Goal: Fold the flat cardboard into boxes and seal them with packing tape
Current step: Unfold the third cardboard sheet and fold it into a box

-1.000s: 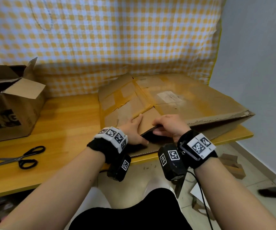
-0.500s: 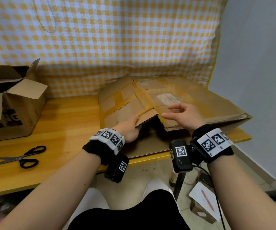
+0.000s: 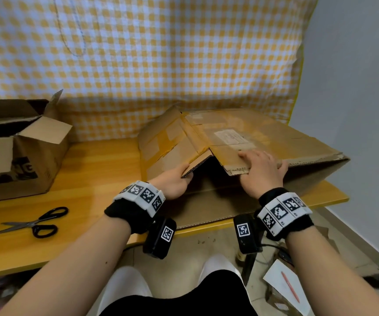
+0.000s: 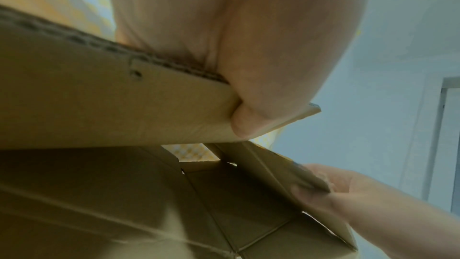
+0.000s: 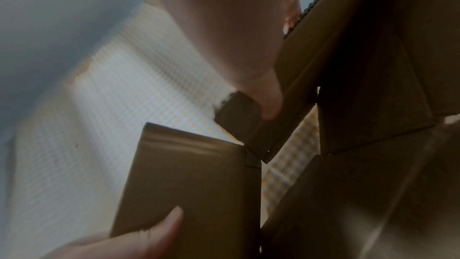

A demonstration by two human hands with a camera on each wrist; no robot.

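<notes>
A large worn cardboard box [image 3: 275, 142], patched with old tape, lies half flattened on the wooden table [image 3: 92, 179], its open end towards me. My left hand [image 3: 175, 181] grips the near edge of the left flap [image 3: 168, 151], thumb underneath in the left wrist view [image 4: 248, 121]. My right hand [image 3: 263, 172] holds the right flap [image 3: 231, 156], fingers laid on top and thumb on its underside [image 4: 306, 190]. The two flaps are lifted apart, with a dark gap between them. No tape roll is in view.
An open cardboard box [image 3: 20, 151] stands at the left of the table. Black scissors [image 3: 36, 222] lie near the front edge. A checked cloth [image 3: 161, 53] hangs behind and a grey wall [image 3: 355, 110] closes the right side. Paper and a red pen [image 3: 290, 286] lie on the floor.
My right hand has moved from the near edge up onto the right flap. Both flaps have risen and the gap between them has widened.
</notes>
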